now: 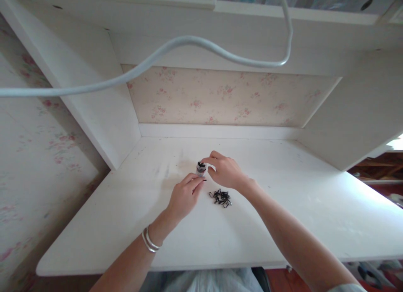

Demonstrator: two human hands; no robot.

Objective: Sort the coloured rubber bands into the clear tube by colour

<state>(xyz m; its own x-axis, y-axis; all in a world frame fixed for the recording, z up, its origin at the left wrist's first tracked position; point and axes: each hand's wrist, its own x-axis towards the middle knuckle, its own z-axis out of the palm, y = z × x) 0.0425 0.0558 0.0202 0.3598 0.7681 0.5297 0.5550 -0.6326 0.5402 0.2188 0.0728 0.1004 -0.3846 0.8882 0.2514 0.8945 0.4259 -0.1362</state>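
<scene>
A small clear jar stands on the white desk, with dark little pieces showing at its mouth. My left hand is closed just in front of the jar, its fingertips pinching a small black piece whose end pokes out. The fingers are against or very near the jar's lower side; I cannot tell which. From the right, my right hand reaches over with its index fingertip at the jar's rim and its thumb held apart. Nothing shows between those fingers. Below it lies a loose pile of small black pieces, some with wire loops.
The white desk has raised side panels and a back panel with floral paper. A thick white cable hangs across the upper view, in front of the shelf. The desk's front edge is close to my body.
</scene>
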